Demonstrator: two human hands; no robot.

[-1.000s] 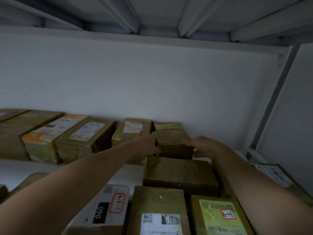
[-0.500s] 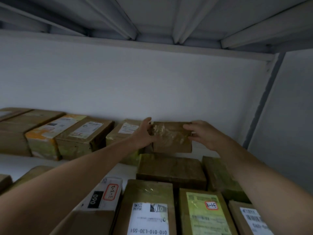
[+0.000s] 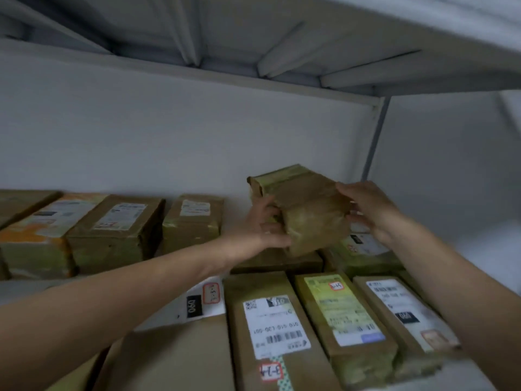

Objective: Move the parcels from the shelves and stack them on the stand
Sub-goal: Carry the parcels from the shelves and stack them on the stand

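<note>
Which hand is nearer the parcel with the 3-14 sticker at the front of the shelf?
Left, narrowly. The left hand grips the lifted parcel above and behind the 3-14 parcel; the right hand holds that parcel's other side, further to the right.

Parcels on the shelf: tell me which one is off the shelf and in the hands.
The plain brown taped parcel with no visible label, held tilted between the left hand and right hand; the others lie flat.
</note>
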